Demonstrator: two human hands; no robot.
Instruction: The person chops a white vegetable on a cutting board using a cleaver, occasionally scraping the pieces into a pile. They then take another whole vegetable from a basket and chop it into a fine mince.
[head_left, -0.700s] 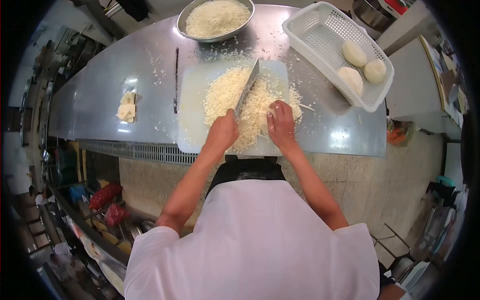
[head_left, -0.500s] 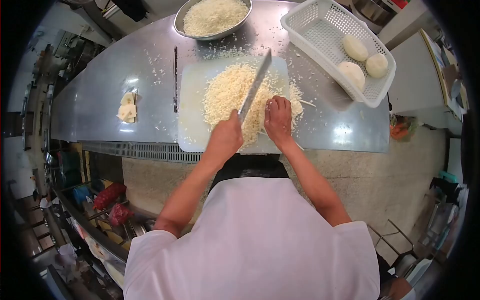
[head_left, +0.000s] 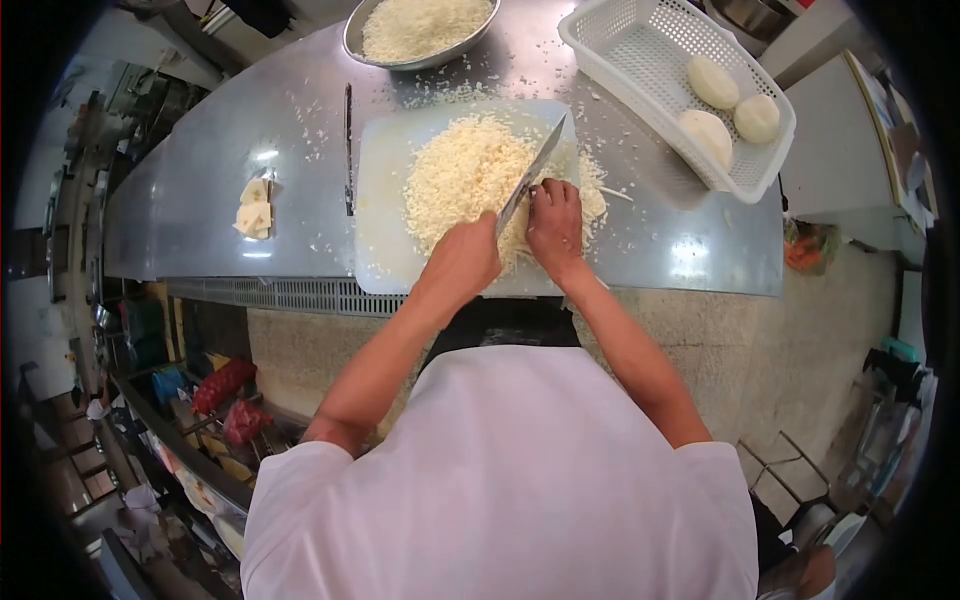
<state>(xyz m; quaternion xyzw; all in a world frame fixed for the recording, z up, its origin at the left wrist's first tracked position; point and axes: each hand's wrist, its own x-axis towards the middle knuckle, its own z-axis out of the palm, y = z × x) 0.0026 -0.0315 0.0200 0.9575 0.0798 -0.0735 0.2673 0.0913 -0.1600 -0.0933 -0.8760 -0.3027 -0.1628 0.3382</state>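
My left hand (head_left: 462, 262) is closed round the handle of a broad kitchen knife (head_left: 532, 172), whose blade points up and to the right. Close beside the blade, my right hand (head_left: 556, 228) has its fingers curled down on pale vegetable strips (head_left: 614, 193), which poke out to its right; most of them are hidden under the hand. A heap of finely chopped pale vegetable (head_left: 450, 180) covers the middle of a white cutting board (head_left: 382, 235). Small bits stick to my fingers.
A metal bowl (head_left: 432, 64) of chopped pieces stands beyond the board. The white perforated basket (head_left: 640, 121) at right holds several peeled round vegetables (head_left: 712, 82). Pale offcuts (head_left: 254, 215) lie left on the metal table (head_left: 310, 225). A thin dark strip (head_left: 349, 150) is left of the board.
The knife has moved right and its blade is now closer to my right hand. My left hand has shifted slightly right with it. My right hand stays in nearly the same place.
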